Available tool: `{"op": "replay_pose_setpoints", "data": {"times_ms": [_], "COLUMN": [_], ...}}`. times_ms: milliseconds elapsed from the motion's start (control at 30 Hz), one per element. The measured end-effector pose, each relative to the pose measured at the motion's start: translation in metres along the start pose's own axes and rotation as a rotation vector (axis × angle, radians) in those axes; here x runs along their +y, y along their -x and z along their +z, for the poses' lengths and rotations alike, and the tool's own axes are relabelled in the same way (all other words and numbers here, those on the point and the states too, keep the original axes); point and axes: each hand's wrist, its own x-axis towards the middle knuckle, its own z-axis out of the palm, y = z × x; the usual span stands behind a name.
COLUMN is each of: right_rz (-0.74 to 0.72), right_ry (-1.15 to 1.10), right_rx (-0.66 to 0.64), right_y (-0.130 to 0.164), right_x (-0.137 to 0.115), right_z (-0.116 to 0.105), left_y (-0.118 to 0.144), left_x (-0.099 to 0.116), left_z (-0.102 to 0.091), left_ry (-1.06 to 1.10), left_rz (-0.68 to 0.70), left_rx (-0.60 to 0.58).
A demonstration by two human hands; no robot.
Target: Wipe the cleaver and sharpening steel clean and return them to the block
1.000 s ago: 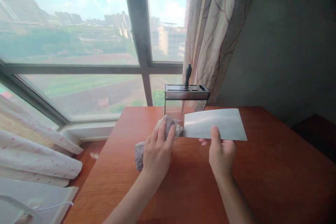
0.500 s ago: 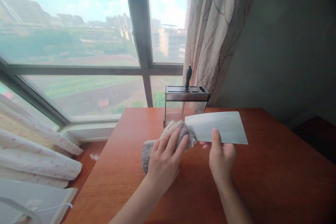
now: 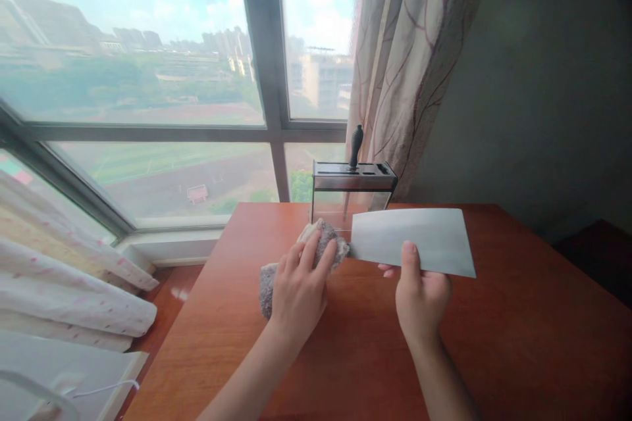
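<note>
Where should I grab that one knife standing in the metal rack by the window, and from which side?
Probably by its black handle, coming straight down from above. It is the only part standing clear of the knife rack; the blade hangs down inside a slot, so a sideways pull would likely jam it.

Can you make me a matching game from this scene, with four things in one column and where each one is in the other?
Things:
1. cloth
2. cleaver blade
3. knife rack
4. curtain

Places:
A. hanging beside the window
B. standing at the table's far edge
C. under the left hand
D. held up by the right hand

Pairs: 1-C, 2-D, 3-B, 4-A
</note>
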Motion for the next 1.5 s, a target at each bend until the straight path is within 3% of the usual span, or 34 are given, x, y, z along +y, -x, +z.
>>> {"op": "replay_pose_setpoints", "data": {"times_ms": [167,600,700,833,933,1033,1267,1500], "right_rz": [-0.027,0.020,0.032,0.119,0.279,0.434,0.502,0.500], "right_ry": [0.002,-0.147,-0.277,-0.453,-0.568,-0.670,-0.694,-0.615], "right_rx": [-0.028,0.130,0.151,0.097,0.073,0.033,-0.039,-0.022], "right_y": [0.004,-0.007,-0.011,-0.023,-0.029,-0.026,-0.011,-0.027], "right_x": [-0.001,-0.005,-0.003,0.004,0.014,0.023,0.027,0.038], "right_z": [0.002,-0.004,-0.007,-0.010,-0.006,0.004,0.022,0.013], "left_y": [0.003,-0.008,-0.009,-0.010,-0.008,-0.004,0.002,-0.001], "left_x": [0.015,-0.022,-0.036,-0.049,-0.045,-0.031,-0.011,-0.033], "left_z": [0.001,0.002,0.005,0.007,0.003,0.002,0.010,-0.001], "left_ry": [0.030,0.103,0.347,1.036,1.569,1.871,1.927,1.900], "left_rz": [0.062,-0.187,-0.247,-0.429,-0.685,-0.817,-0.906,-0.716], "left_rx": [0.033,-0.064,-0.040,-0.030,-0.113,-0.177,-0.356,-0.256]}}
